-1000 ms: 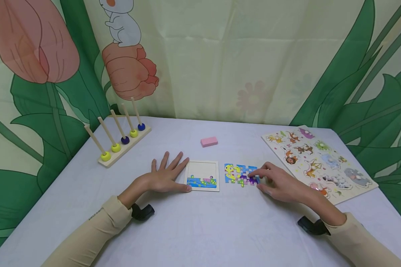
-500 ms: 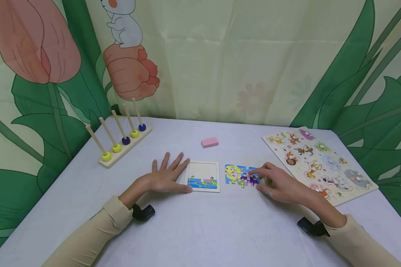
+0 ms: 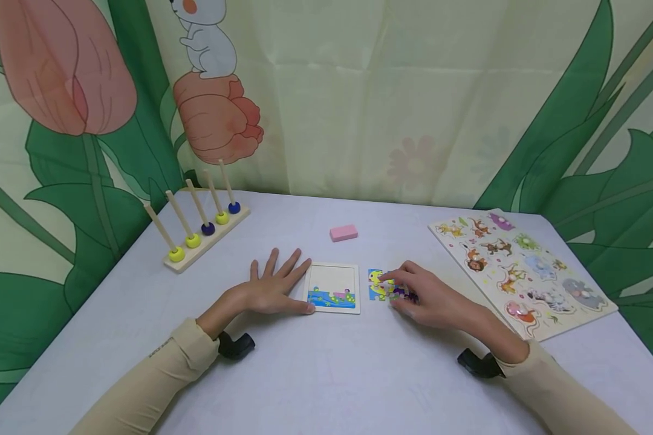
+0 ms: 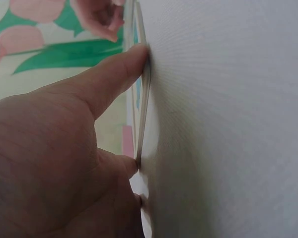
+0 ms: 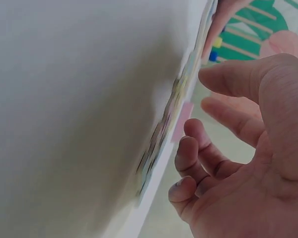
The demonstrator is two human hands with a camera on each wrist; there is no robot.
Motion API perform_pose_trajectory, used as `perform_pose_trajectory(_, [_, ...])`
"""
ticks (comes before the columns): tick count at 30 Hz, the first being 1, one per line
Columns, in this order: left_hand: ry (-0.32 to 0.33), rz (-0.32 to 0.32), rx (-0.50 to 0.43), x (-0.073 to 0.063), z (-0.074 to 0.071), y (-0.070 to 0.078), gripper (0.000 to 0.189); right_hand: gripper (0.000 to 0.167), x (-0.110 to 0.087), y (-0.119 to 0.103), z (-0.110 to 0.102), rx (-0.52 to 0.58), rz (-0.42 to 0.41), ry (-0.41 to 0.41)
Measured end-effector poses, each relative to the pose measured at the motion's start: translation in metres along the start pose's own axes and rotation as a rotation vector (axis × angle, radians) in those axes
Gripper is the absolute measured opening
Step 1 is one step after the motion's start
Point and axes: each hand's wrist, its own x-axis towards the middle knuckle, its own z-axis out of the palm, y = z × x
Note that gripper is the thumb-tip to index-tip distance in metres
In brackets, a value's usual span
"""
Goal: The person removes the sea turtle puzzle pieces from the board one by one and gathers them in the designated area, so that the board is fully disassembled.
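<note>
My left hand [image 3: 272, 293] lies with fingers spread on the table, its thumb and index fingertips against the left edge of a small wooden puzzle frame [image 3: 332, 264]. Blue sea-scene puzzle pieces [image 3: 332, 299] fill the frame's lower part. To its right, a cluster of jigsaw pieces [image 3: 376, 292], yellow, blue and purple, lies on the cloth, partly hidden by my right hand [image 3: 432, 299]. That hand hovers over the cluster, thumb and index finger apart. In the right wrist view nothing shows between its fingers [image 5: 228, 77], and the other fingers curl loosely.
A pink block [image 3: 343, 233] sits behind the puzzle frame. At back left stands a wooden peg rack [image 3: 207, 241] with yellow and dark blue beads. A large animal puzzle board [image 3: 514, 272] lies to the right, near my right forearm.
My right hand has shifted left over the loose pieces, from the purple ones toward the yellow ones. My left hand stays at the frame. The head view has turned slightly.
</note>
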Motion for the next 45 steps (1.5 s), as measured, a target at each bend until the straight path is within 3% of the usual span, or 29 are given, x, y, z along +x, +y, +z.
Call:
perform_pose_trajectory(12, [-0.001,0.021,-0.009,0.001,-0.002,0.000,0.110,0.040,0.034,-0.033,0.018,0.006,-0.071,-0.070])
perform_pose_trajectory(26, [0.000,0.013,0.036,0.011,0.005,-0.010,0.112,0.036,0.069,-0.064,0.034,0.032,-0.143,-0.142])
perform_pose_trajectory(45, [-0.015,0.016,-0.002,0.000,-0.003,-0.001,0.109,0.037,0.081,-0.074,0.042,0.001,-0.154,-0.189])
